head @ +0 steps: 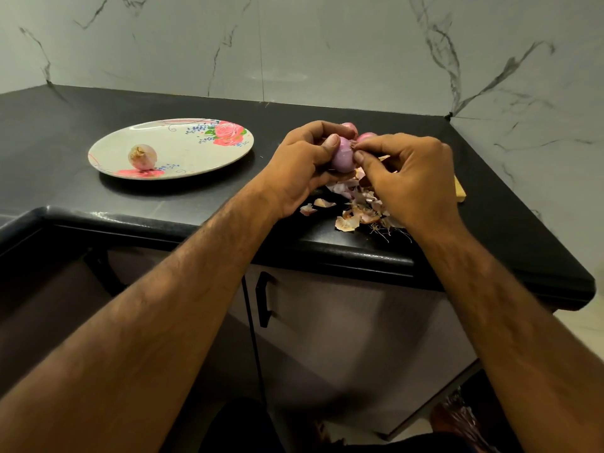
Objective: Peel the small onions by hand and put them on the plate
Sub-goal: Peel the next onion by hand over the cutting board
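Left grip cups a smooth, round purple onion; right grip pinches it.

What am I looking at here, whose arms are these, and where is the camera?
There is no machine, just one picture from a camera worn on a person's head, looking down at their own bare arms. The left hand holds a purple onion, and the right hand pinches at its end. Peels lie under the hands on the black counter. To the left, a flowered plate carries one peeled onion. Other onions show behind the hands.
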